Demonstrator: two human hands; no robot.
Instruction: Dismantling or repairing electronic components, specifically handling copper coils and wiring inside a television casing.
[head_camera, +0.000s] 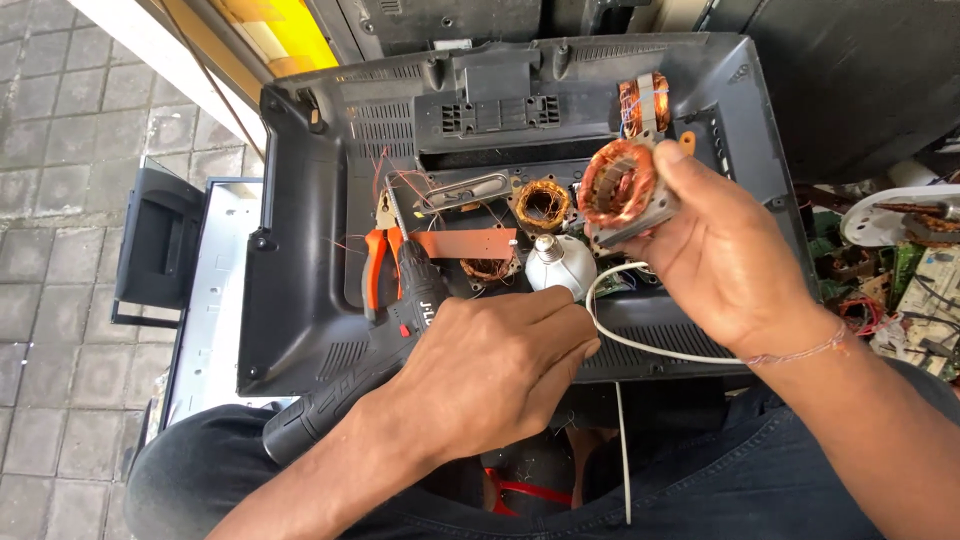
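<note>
My right hand (720, 250) grips a motor stator (620, 190), a metal block wound with copper wire, held up over a black television back cover (300, 300). My left hand (500, 360) is closed around the end of a white cable (640, 345) that curves toward the stator. A white bulb housing (555, 260) lies just beyond my left hand's fingers.
On the cover lie a black cordless drill (390, 330), orange-handled pliers (375, 265), an orange strip (465, 243) and two more copper windings (542, 203) (645, 100). Circuit boards and wire scraps (900, 290) are piled at the right. Grey paving (60, 200) lies left.
</note>
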